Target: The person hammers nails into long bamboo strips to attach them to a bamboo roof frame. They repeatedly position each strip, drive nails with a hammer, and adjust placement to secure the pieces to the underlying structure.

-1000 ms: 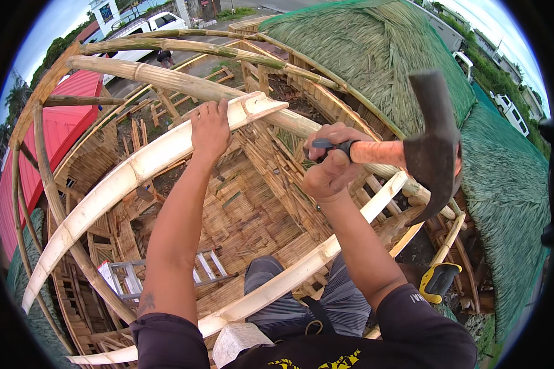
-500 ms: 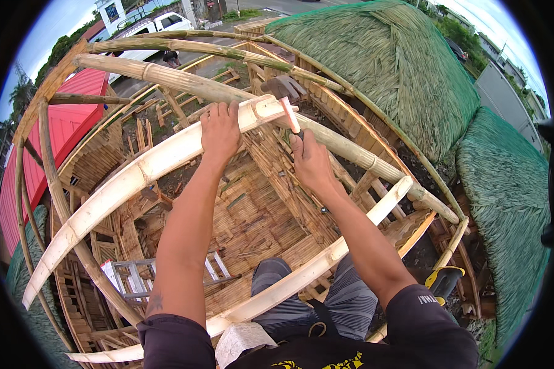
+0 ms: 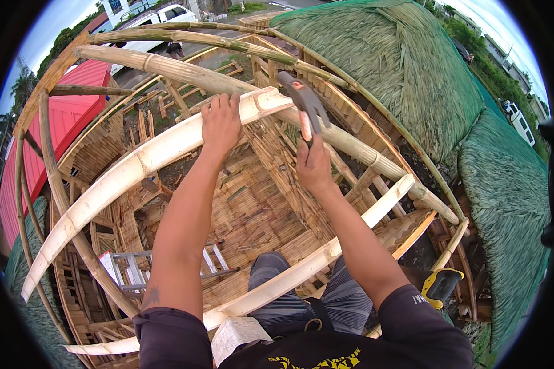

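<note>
Bamboo frame, left grip curled over slat, right grip clenching hammer

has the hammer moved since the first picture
Yes, leftward: a second ago the head of the hammer overlapped the upper thatched roof; now it shows left of that roof, near the upper end of the split bamboo strip.

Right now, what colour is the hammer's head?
Hammer's head: dark grey, clearest in the head view.
</note>
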The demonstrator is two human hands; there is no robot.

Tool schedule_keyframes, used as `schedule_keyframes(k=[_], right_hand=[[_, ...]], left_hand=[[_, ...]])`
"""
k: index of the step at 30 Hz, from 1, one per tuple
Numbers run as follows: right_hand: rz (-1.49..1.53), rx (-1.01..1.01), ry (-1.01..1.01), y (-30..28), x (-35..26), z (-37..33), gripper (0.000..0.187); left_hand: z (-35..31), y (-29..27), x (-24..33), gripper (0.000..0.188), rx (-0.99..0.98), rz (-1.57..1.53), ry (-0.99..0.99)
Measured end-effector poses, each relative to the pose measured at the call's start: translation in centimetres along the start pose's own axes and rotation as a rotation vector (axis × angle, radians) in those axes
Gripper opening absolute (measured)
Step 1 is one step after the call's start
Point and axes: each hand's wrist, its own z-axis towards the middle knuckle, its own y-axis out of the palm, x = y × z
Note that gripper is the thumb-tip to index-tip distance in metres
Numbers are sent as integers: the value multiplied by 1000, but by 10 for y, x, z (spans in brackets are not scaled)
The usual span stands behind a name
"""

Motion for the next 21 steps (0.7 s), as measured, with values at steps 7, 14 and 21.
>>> schedule_keyframes(k=[7,14,21], right_hand=[[131,-175,176,-23,-17,-71,27],[421,-867,280,6,-57,-298,28],[267,-1069,-377,47,-74,-362,32]], left_hand=[[-3,-41,-24,83,-240,-358,97],[-254,-218,-87,34,-922,-813,-294],[-473,-366,13,40,-1353,-935,-523]])
